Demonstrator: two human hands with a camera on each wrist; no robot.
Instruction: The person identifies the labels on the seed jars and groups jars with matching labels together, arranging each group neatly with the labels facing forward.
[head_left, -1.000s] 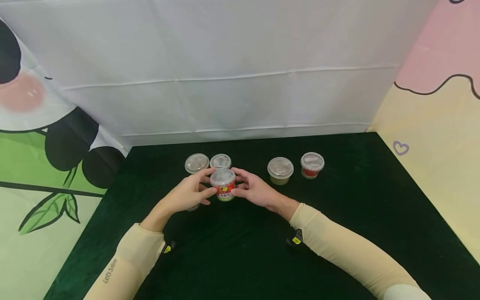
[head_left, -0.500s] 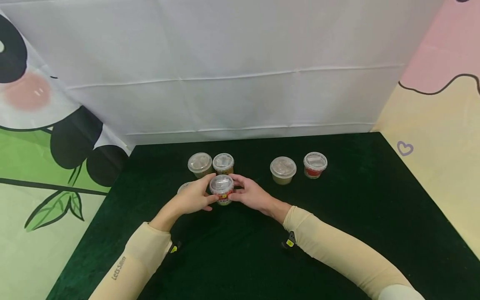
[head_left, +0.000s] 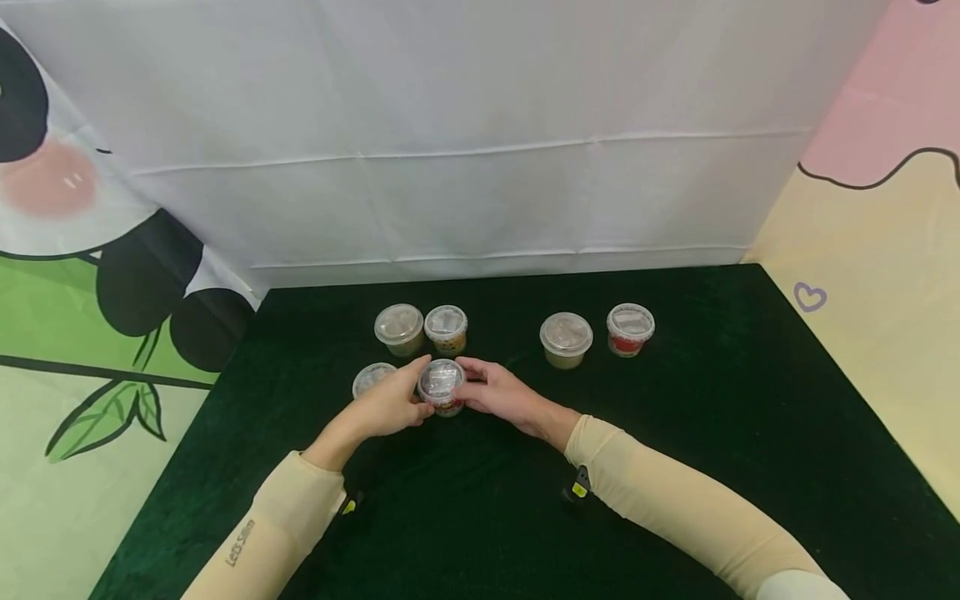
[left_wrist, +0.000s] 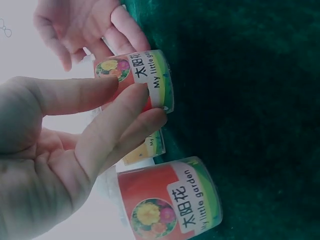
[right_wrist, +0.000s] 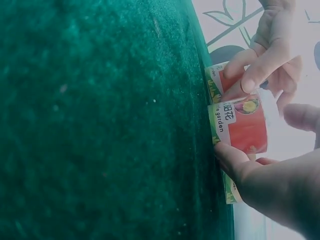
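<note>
A small clear plastic cup with a lid stands in front of me, between my hands. Its red, white and green label reads "My little garden" in the left wrist view, above a flower picture. My left hand holds it from the left, thumb and fingertips against the side. From the other side my right hand steadies it, one digit low at the base. Just left sits a matching cup, partly hidden by my left hand; its label shows in the left wrist view.
Behind these, two more lidded cups stand side by side. Farther right are a beige-looking cup and one with a red label. All rest on the dark green cloth, with a white curtain behind.
Both hands have brought the cup down and nearer, from raised to standing level with the cup at left. More of that left cup now shows past the left hand.
</note>
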